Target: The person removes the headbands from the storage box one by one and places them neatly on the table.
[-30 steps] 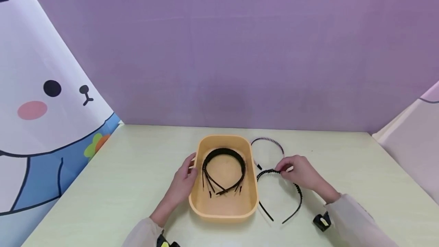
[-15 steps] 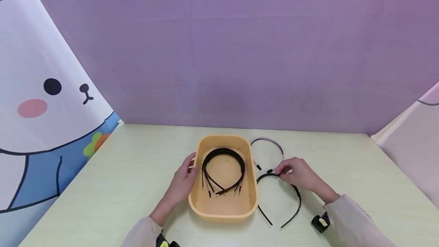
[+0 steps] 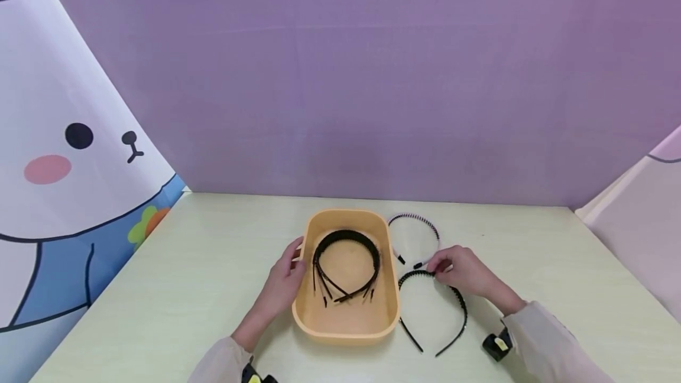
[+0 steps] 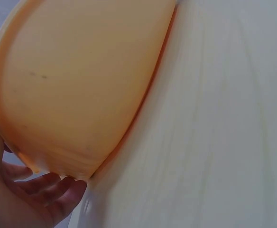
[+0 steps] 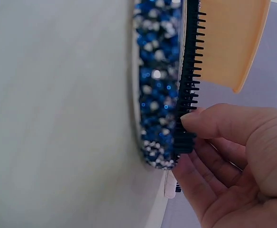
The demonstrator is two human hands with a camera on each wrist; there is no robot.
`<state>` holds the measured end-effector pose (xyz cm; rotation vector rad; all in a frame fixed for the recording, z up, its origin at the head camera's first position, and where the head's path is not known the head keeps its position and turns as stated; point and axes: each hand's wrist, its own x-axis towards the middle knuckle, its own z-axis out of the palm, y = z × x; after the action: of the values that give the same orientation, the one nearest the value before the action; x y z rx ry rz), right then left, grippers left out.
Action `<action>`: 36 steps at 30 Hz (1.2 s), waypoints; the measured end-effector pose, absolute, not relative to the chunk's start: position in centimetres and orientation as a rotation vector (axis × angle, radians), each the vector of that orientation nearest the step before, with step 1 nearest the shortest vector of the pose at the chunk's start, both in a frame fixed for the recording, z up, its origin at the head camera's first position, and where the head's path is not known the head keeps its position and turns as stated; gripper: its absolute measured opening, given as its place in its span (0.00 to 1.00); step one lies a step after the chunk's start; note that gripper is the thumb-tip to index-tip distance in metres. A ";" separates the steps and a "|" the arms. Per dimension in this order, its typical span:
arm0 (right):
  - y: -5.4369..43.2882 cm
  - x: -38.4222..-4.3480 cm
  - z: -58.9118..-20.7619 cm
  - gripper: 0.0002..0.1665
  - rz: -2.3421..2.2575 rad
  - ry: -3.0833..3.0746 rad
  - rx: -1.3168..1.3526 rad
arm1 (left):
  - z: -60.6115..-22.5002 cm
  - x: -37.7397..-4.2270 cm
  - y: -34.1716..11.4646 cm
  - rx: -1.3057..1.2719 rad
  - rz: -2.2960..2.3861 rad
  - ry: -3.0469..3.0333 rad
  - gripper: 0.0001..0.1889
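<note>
A black toothed headband [image 3: 461,306] lies on the table right of the pale orange plastic bin [image 3: 347,336]. In the head view my right hand [image 3: 464,270] pinches its top; up close, blue and silver rhinestones [image 5: 158,85] cover the outer face of the band. Thumb and fingertips [image 5: 190,124] meet at its comb teeth. My left hand [image 3: 283,282] holds the bin at its left side, and the left wrist view has the fingers [image 4: 65,190] against the outer wall. Several black headbands [image 3: 348,235] lie overlapped inside the bin.
Behind the right hand, a pale pink and black coiled headband [image 3: 417,216] lies on the table [image 3: 234,235], close to the bin's right side. A purple backdrop [image 3: 340,87] rises at the table's far edge, with a cartoon-printed sheet [image 3: 80,205] at the left.
The right hand has drawn the black headband slightly toward the person, away from the pink one, whose ends now show. The left hand and bin stay in place.
</note>
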<state>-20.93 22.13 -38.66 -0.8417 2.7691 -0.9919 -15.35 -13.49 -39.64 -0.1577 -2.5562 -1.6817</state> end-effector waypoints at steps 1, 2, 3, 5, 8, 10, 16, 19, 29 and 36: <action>22.1 -21.0 -38.7 0.11 -0.993 2.761 -0.844 | -39.7 -15.3 -13.5 -0.159 -1.682 -2.556 0.25; 22.1 -21.0 -38.7 0.11 -0.996 2.752 -0.844 | -39.7 -15.3 -13.5 -0.160 -1.679 -2.557 0.25; 22.1 -21.0 -38.7 0.11 -0.998 2.744 -0.845 | -39.7 -15.3 -13.5 -0.160 -1.674 -2.559 0.25; 22.1 -21.0 -38.7 0.11 -1.003 2.728 -0.847 | -39.7 -15.3 -13.6 -0.163 -1.666 -2.563 0.25; 22.2 -21.1 -38.7 0.11 -1.005 2.714 -0.850 | -39.7 -15.4 -13.6 -0.162 -1.654 -2.567 0.25; 22.2 -21.1 -38.7 0.11 -1.006 2.710 -0.852 | -39.7 -15.4 -13.6 -0.159 -1.653 -2.567 0.25; 22.1 -21.1 -38.7 0.11 -1.011 2.707 -0.838 | -39.7 -15.4 -13.6 -0.161 -1.664 -2.561 0.25; 22.1 -21.0 -38.7 0.11 -1.017 2.702 -0.832 | -39.8 -15.4 -13.7 -0.165 -1.670 -2.558 0.25; 22.0 -20.9 -38.5 0.11 -1.010 2.699 -0.828 | -39.9 -15.4 -13.6 -0.153 -1.666 -2.568 0.25; 22.1 -21.1 -38.1 0.11 -0.977 2.742 -0.875 | -40.0 -15.5 -13.6 -0.148 -1.666 -2.569 0.25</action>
<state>-21.10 22.14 -38.13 -0.8750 2.7425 -0.9769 -15.51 -13.63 -40.05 -0.1478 -2.5688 -1.6664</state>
